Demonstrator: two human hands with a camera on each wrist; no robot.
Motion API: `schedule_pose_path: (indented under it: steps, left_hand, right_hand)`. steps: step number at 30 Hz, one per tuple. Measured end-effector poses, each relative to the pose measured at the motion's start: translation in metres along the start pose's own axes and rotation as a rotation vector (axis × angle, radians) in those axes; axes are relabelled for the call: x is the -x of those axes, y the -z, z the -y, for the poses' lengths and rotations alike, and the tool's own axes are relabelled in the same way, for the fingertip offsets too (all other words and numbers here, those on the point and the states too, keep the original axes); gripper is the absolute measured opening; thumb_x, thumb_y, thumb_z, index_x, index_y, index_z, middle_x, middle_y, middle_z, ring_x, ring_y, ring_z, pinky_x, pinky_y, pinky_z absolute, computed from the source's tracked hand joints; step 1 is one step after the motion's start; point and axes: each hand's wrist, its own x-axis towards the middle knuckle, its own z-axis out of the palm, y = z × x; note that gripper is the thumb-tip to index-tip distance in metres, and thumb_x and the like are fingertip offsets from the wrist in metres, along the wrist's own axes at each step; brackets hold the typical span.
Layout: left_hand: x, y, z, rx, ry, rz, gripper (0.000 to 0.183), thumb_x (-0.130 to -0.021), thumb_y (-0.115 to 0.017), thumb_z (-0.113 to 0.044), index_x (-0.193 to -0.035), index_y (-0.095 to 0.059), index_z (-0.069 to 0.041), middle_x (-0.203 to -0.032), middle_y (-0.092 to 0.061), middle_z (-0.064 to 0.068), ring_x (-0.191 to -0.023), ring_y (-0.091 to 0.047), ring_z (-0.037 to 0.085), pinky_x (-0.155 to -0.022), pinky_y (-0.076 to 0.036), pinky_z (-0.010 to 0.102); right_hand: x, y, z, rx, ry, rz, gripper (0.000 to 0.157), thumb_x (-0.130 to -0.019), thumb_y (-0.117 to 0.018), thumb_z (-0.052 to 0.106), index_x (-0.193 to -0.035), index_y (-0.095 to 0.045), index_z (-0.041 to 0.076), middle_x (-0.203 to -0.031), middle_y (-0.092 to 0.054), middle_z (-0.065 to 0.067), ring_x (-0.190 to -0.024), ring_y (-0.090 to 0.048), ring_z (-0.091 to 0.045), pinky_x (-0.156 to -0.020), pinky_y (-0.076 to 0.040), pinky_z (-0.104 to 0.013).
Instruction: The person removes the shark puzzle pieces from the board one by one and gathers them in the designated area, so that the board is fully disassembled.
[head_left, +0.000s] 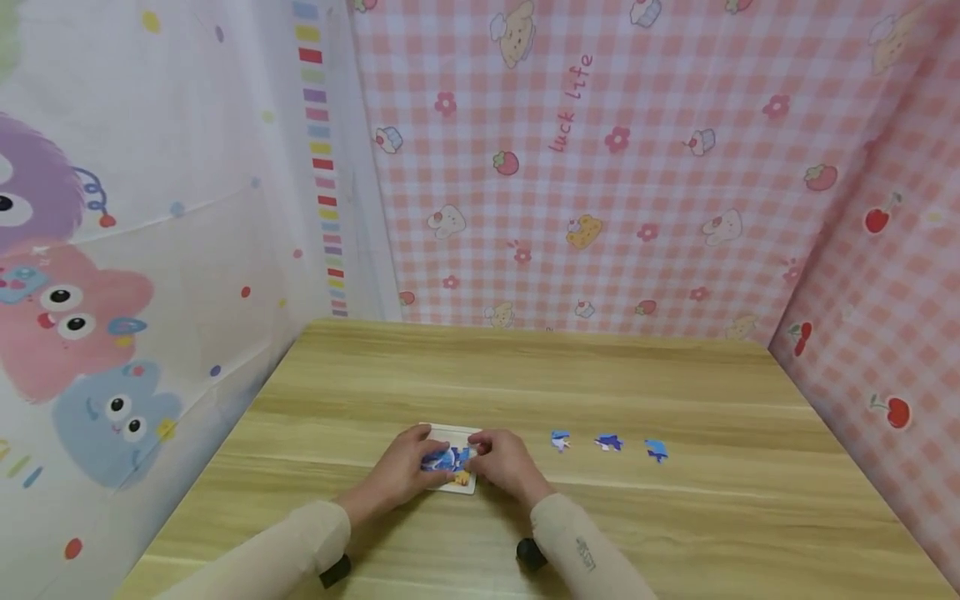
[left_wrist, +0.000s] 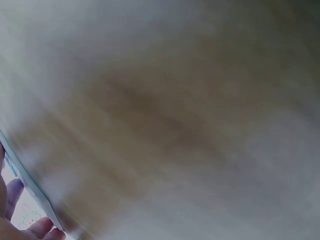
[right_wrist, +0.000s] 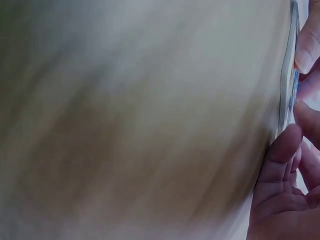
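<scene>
A small jigsaw puzzle board (head_left: pixel 452 490) with a pale rim lies on the table, its inside partly filled with blue and orange pieces. My left hand (head_left: pixel 406 463) holds it at the left, thumb and a finger reaching over the blue pieces (head_left: pixel 448 460). In the left wrist view, fingertips (left_wrist: pixel 40 227) lie along the board's edge. From the right, my right hand (head_left: pixel 507 461) has curled fingers and pinches at a piece by the board's right side; its fingertips mostly hide that piece. The right wrist view shows the thumb (right_wrist: pixel 306 117) close against the board's face.
Three loose puzzle pieces lie in a row right of the board: one light blue and white (head_left: pixel 559 441), one dark blue (head_left: pixel 609 442), one blue (head_left: pixel 656 450). The wooden table (head_left: pixel 525 375) meets a pink checked cloth (head_left: pixel 570 192) behind and a printed white cloth (head_left: pixel 217 275) at left.
</scene>
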Motion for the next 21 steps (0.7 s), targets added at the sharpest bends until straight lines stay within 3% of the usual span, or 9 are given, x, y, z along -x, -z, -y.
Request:
schedule_pose_path:
  steps: [9, 21]
  left_hand:
    - [-0.0028, -0.0028, 0.0014, 0.000, 0.017, 0.012, 0.048, -0.084, -0.080, -0.032, -0.120, -0.070, -0.002, -0.138, -0.049, 0.033, -0.130, -0.043, 0.049, -0.108, -0.034, 0.059]
    - [-0.0020, -0.0023, 0.0025, -0.002, 0.014, 0.008, 0.048, -0.083, -0.081, -0.033, -0.119, -0.071, -0.002, -0.137, -0.049, 0.033, -0.129, -0.044, 0.049, -0.107, -0.035, 0.059]
  right_hand:
    - [-0.0028, 0.0018, -0.0019, 0.079, -0.001, 0.019, 0.030, -0.084, -0.077, 0.006, -0.113, -0.071, 0.001, -0.081, -0.056, -0.003, -0.057, -0.054, -0.013, -0.052, -0.047, -0.025]
    - [-0.0037, 0.0012, -0.0013, 0.060, 0.011, 0.027, 0.019, -0.086, -0.075, 0.007, -0.104, -0.072, 0.004, -0.080, -0.056, -0.002, -0.056, -0.053, -0.012, -0.050, -0.047, -0.025]
